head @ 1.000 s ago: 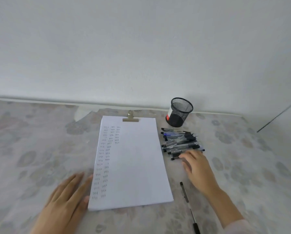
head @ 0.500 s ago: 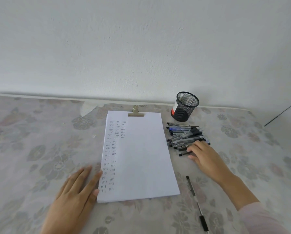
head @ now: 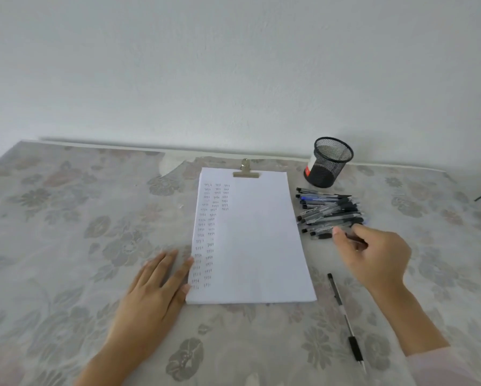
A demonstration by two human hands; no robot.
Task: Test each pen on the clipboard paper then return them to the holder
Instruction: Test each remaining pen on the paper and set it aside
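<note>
Black wire mesh forms the round holder [head: 328, 168], just beyond a heap of slim plastic pens [head: 328, 210]. I see the right hand [head: 378, 257] pinching one pen [head: 321, 235] at the heap's near edge. The left hand [head: 152, 285] lies flat, fingers straight, touching the clipboard paper [head: 256, 240]. A lone black pen [head: 342, 307] lies on the floral cloth [head: 66, 218].

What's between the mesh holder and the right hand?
Head view: the heap of pens lies between the mesh holder and the right hand, which reaches its near edge.
</note>
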